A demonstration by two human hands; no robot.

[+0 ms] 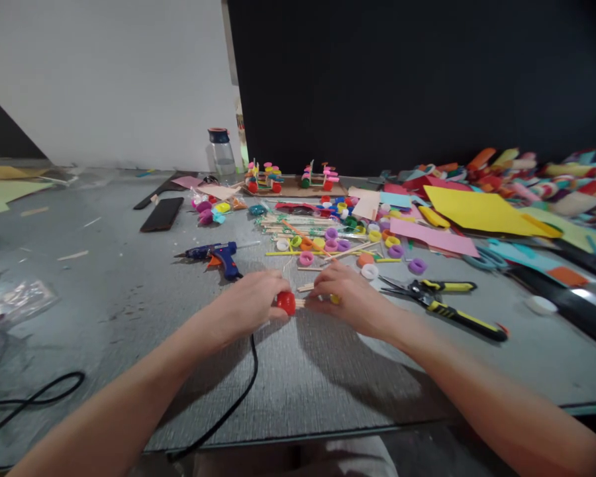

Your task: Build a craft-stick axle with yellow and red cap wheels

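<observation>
A black panel fills the back at twelve and one o'clock, a pale wall at eleven, and the grey tabletop spreads beneath. Over at two o'clock, there's a big heap of coloured rolls, with a yellow sheet nearer in. Centre stage, two bare hands! The left hand comes in from seven o'clock, its fingers narrow, pinching a red cap; the right hand arrives from four, fingers drawn close by thin sticks, though I can't tell how firmly they grip. At three o'clock, yellow-and-black pliers lie with handles spread. A blue glue gun lies at ten, a clear bottle stands at eleven, and two little colourful models sit at twelve. Ring-shaped caps scatter around one. Smallest of all, right between the hands: pale sticks beside that red cap, just above the tabletop's middle.
</observation>
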